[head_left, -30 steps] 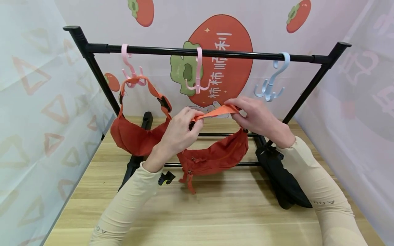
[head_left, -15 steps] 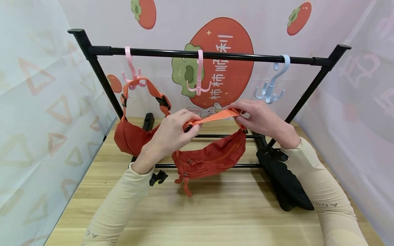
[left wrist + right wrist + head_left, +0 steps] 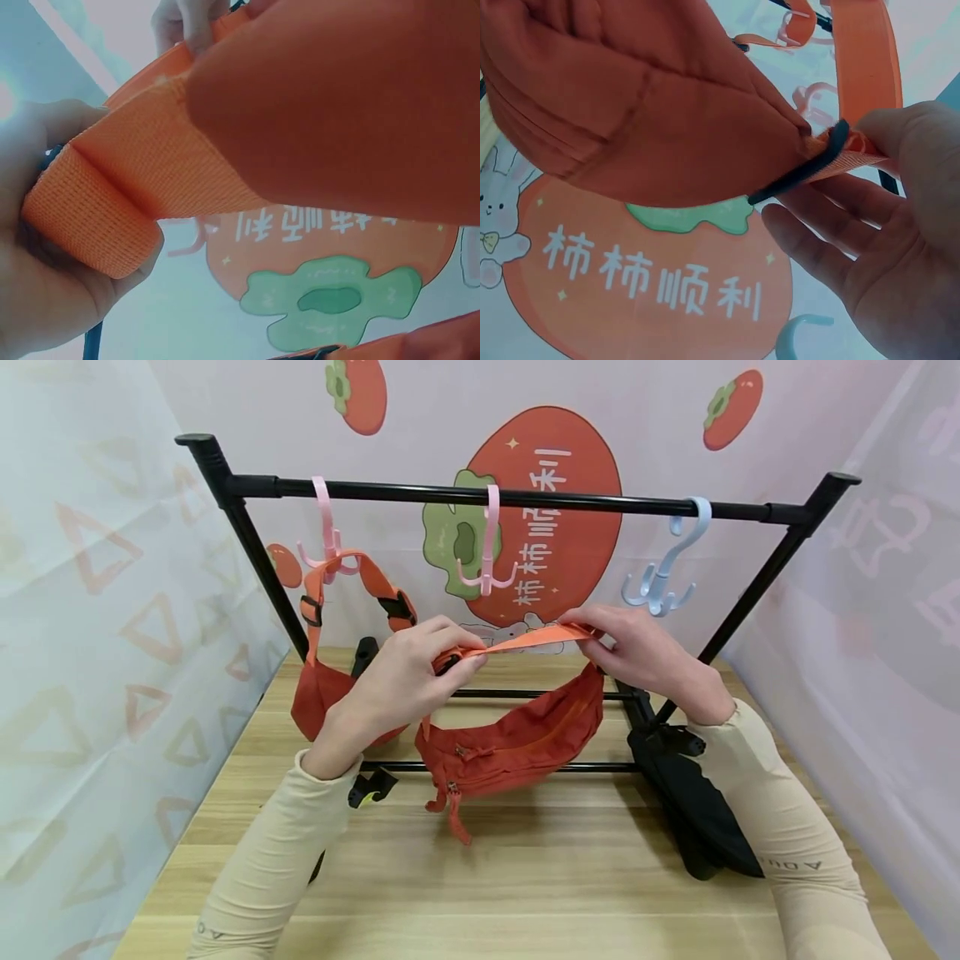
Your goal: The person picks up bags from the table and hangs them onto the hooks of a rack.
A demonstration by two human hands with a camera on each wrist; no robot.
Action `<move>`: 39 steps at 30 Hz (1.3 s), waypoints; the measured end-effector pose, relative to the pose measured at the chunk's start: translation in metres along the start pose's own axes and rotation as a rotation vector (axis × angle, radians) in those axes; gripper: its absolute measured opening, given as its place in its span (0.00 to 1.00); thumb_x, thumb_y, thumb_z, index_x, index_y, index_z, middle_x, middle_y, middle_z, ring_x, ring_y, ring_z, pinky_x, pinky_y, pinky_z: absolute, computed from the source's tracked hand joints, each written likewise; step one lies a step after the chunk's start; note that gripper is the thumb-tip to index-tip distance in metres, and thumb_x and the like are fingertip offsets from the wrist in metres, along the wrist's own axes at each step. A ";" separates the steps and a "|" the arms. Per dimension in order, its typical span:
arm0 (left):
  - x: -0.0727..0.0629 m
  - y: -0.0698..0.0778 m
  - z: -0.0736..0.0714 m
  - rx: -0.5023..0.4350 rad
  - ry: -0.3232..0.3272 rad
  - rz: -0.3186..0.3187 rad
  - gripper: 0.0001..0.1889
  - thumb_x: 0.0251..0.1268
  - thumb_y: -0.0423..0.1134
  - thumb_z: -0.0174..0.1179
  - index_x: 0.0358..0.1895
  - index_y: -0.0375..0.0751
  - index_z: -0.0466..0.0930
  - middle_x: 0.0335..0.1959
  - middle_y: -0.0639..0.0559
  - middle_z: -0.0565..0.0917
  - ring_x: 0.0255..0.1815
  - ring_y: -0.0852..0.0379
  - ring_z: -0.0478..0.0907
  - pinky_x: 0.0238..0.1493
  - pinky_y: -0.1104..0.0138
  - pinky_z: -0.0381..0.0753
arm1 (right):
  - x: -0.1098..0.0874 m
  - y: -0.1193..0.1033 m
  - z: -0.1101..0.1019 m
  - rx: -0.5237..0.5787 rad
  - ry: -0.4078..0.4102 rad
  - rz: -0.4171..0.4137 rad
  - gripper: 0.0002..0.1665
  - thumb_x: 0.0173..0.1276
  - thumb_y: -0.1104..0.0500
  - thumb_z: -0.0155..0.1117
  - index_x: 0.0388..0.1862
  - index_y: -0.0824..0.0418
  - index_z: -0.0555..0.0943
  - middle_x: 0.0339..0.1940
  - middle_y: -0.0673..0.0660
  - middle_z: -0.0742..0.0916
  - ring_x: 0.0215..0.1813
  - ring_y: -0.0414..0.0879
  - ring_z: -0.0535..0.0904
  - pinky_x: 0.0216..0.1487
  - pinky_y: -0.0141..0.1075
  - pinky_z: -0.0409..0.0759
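Note:
A red waist bag (image 3: 517, 743) hangs by its orange strap between my two hands, above the table, with zipper pulls dangling at its left end. My left hand (image 3: 408, 672) pinches the strap (image 3: 532, 639) near a black buckle, mostly hidden by the fingers. In the left wrist view the orange webbing (image 3: 142, 150) is folded over between thumb and fingers. My right hand (image 3: 637, 647) grips the strap's other end, close to where it joins the bag; the right wrist view shows a black strap fitting (image 3: 802, 172) there. The stretch between the hands is pulled nearly straight, below the middle pink hook (image 3: 491, 535).
A black rack's top rail (image 3: 585, 506) crosses behind. Another red waist bag (image 3: 318, 693) hangs from the left pink hook (image 3: 327, 522), partly behind my left arm. A blue hook (image 3: 663, 564) hangs at right. A black bag (image 3: 690, 802) lies by my right forearm.
My left hand has shifted left, away from the right hand, and the visible strap between them has lengthened. The held bag's left end has swung slightly left. My right hand keeps its grip.

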State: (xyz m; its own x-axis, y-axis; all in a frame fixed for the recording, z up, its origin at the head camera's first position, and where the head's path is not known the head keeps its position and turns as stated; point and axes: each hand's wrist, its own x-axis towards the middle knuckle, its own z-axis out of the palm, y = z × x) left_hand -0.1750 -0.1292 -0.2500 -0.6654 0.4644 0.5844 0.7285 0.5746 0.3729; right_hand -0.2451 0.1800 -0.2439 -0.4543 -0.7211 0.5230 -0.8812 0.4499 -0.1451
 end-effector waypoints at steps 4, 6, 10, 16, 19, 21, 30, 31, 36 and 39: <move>0.001 0.000 -0.008 0.017 -0.002 -0.006 0.10 0.68 0.41 0.62 0.48 0.45 0.85 0.41 0.53 0.82 0.31 0.60 0.73 0.32 0.67 0.73 | 0.001 0.001 -0.003 0.030 0.000 0.011 0.21 0.66 0.71 0.60 0.58 0.60 0.78 0.47 0.55 0.86 0.40 0.41 0.79 0.41 0.27 0.79; 0.002 -0.001 -0.012 0.018 0.004 -0.006 0.09 0.67 0.41 0.62 0.47 0.45 0.85 0.40 0.53 0.82 0.31 0.59 0.73 0.32 0.67 0.72 | 0.002 0.000 -0.004 0.042 0.003 0.020 0.22 0.67 0.70 0.61 0.59 0.60 0.78 0.48 0.55 0.86 0.42 0.41 0.79 0.42 0.23 0.76; 0.003 -0.001 -0.018 0.018 0.020 -0.010 0.09 0.66 0.41 0.63 0.46 0.44 0.85 0.39 0.52 0.81 0.30 0.58 0.72 0.31 0.67 0.71 | 0.004 0.000 -0.006 0.042 0.013 0.021 0.21 0.68 0.69 0.61 0.59 0.60 0.78 0.48 0.55 0.86 0.42 0.41 0.79 0.42 0.20 0.75; 0.007 -0.001 -0.023 0.022 0.043 0.001 0.09 0.67 0.41 0.62 0.46 0.44 0.85 0.40 0.52 0.82 0.32 0.59 0.72 0.31 0.67 0.72 | 0.010 -0.001 -0.008 0.051 0.031 0.023 0.20 0.70 0.68 0.60 0.59 0.60 0.78 0.44 0.55 0.85 0.39 0.40 0.76 0.39 0.23 0.75; 0.011 -0.002 -0.024 0.013 0.066 0.021 0.09 0.68 0.42 0.62 0.46 0.44 0.84 0.41 0.52 0.82 0.34 0.59 0.72 0.32 0.68 0.72 | 0.014 -0.001 -0.008 0.075 0.045 0.044 0.18 0.72 0.66 0.58 0.60 0.60 0.77 0.45 0.56 0.86 0.39 0.39 0.79 0.39 0.24 0.77; 0.014 -0.003 -0.025 0.004 0.082 0.031 0.09 0.68 0.42 0.61 0.46 0.44 0.84 0.41 0.52 0.83 0.34 0.60 0.72 0.32 0.68 0.71 | 0.017 -0.002 -0.007 0.094 0.055 0.061 0.17 0.73 0.65 0.56 0.59 0.60 0.77 0.45 0.56 0.86 0.39 0.40 0.80 0.38 0.25 0.78; 0.027 -0.005 -0.030 -0.022 0.142 -0.019 0.10 0.70 0.42 0.59 0.44 0.40 0.84 0.40 0.48 0.82 0.36 0.57 0.73 0.33 0.67 0.70 | 0.029 -0.003 -0.002 0.136 0.109 0.101 0.11 0.74 0.66 0.53 0.53 0.63 0.77 0.35 0.56 0.85 0.36 0.42 0.78 0.32 0.26 0.74; 0.028 -0.004 -0.030 -0.021 0.150 -0.029 0.10 0.70 0.42 0.59 0.44 0.40 0.84 0.41 0.48 0.82 0.36 0.57 0.73 0.33 0.67 0.71 | 0.031 -0.004 -0.002 0.143 0.117 0.110 0.11 0.75 0.65 0.53 0.52 0.63 0.77 0.36 0.56 0.85 0.36 0.41 0.78 0.34 0.25 0.74; 0.034 -0.003 -0.030 -0.028 0.193 -0.069 0.11 0.72 0.43 0.56 0.44 0.39 0.83 0.38 0.47 0.81 0.35 0.57 0.71 0.33 0.67 0.70 | 0.039 -0.006 -0.001 0.163 0.160 0.138 0.09 0.76 0.64 0.52 0.49 0.66 0.76 0.39 0.59 0.85 0.37 0.43 0.79 0.41 0.22 0.75; 0.037 -0.004 -0.029 -0.033 0.224 -0.086 0.12 0.72 0.43 0.55 0.45 0.38 0.83 0.36 0.47 0.79 0.33 0.57 0.69 0.32 0.67 0.67 | 0.044 -0.007 0.000 0.148 0.176 0.154 0.09 0.77 0.62 0.51 0.46 0.66 0.75 0.37 0.59 0.84 0.36 0.45 0.79 0.40 0.24 0.75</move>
State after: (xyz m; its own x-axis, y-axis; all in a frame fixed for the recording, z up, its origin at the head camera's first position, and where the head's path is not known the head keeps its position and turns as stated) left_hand -0.1984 -0.1337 -0.2089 -0.6755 0.2514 0.6932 0.6779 0.5818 0.4495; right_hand -0.2586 0.1454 -0.2200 -0.5663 -0.5416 0.6212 -0.8188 0.4560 -0.3488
